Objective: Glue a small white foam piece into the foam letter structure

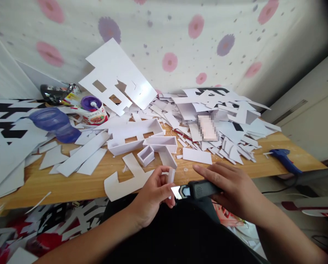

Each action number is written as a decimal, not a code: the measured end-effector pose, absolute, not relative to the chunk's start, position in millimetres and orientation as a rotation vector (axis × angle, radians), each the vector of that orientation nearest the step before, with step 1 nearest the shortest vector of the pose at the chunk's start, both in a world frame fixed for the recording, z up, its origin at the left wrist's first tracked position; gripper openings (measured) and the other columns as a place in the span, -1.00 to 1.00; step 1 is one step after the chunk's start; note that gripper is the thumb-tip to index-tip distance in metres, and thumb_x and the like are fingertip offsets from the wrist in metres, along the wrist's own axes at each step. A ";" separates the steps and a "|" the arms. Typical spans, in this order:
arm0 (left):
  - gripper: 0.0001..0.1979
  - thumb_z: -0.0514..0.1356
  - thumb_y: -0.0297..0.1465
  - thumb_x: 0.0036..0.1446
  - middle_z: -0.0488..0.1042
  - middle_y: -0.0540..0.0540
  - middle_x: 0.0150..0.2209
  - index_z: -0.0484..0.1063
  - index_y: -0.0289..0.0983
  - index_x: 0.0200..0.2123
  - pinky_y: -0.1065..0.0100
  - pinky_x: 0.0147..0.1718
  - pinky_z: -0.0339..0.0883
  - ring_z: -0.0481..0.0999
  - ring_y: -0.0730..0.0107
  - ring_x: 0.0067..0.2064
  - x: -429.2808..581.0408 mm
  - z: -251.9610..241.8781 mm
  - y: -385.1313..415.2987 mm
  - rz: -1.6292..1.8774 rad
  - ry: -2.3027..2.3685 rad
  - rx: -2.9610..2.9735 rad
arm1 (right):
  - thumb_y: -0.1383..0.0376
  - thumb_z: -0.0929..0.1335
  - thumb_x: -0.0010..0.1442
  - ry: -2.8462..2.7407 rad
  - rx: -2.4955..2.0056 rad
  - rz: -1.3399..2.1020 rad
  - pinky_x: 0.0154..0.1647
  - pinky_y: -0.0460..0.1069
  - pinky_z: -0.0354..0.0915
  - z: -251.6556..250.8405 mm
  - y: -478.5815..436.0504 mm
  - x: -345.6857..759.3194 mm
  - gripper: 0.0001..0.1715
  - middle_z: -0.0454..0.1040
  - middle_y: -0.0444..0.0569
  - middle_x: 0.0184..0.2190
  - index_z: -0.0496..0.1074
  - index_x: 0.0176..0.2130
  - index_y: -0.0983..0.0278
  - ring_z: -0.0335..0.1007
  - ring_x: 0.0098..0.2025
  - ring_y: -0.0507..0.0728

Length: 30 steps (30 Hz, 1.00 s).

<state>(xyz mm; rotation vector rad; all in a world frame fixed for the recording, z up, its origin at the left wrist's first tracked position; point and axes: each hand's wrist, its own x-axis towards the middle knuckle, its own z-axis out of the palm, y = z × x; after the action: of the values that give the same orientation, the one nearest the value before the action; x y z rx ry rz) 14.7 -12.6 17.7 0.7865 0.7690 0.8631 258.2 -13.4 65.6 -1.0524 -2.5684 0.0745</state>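
Low over my lap, at the table's front edge, my left hand [155, 192] pinches a small white board piece [171, 175]. My right hand [227, 183] is closed around the black handle of a utility knife [205, 189]. Its bare blade points left and reaches the fingertips of my left hand, by the white piece; whether it touches the piece I cannot tell. Just beyond my hands stand a small open white box [146, 156] and a longer white box form [136, 137] with cut-out windows. A flat notched white piece [128, 183] lies left of my left hand.
White offcuts [227, 146] heap across the back and right of the wooden table [84, 187]. A large cut-out sheet [136, 86] leans at the back. A blue glue gun [284, 159] lies at right; a food tub [96, 115] and purple plastic item [55, 123] stand left.
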 end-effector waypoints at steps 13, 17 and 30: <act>-0.30 0.48 -0.17 -0.20 0.41 0.04 -0.33 0.25 -0.22 -0.03 0.43 -0.53 0.28 0.41 0.55 -0.53 12.0 11.4 -14.3 0.897 0.738 0.804 | -0.03 0.22 0.31 -2.590 -1.196 0.131 -0.38 -0.02 0.23 67.5 -13.8 254.4 -0.33 0.49 -0.02 -0.37 0.16 0.29 0.20 0.39 -0.36 0.12; -0.25 0.49 -0.16 -0.24 0.41 0.03 -0.32 0.23 -0.22 -0.01 0.43 -0.53 0.28 0.42 0.55 -0.52 12.8 12.6 -14.9 0.893 0.744 0.792 | -0.02 0.22 0.32 -2.606 -1.179 0.154 -0.37 -0.02 0.21 65.8 -13.8 256.2 -0.35 0.48 -0.03 -0.35 0.16 0.28 0.20 0.38 -0.36 0.12; -0.31 0.47 -0.19 -0.21 0.40 0.06 -0.36 0.24 -0.22 -0.05 0.44 -0.53 0.30 0.42 0.55 -0.52 11.1 21.2 -16.6 0.862 0.745 0.846 | -0.01 0.23 0.31 -2.575 -1.142 -0.013 -0.38 0.00 0.16 62.9 -9.7 258.8 -0.37 0.45 -0.05 -0.40 0.20 0.24 0.25 0.32 -0.40 0.12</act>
<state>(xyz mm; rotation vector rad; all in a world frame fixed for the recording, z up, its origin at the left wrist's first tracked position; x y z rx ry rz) 11.1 -16.6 21.2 0.8464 0.7452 0.8620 258.8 -9.7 62.9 -1.1425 -2.5751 -0.0128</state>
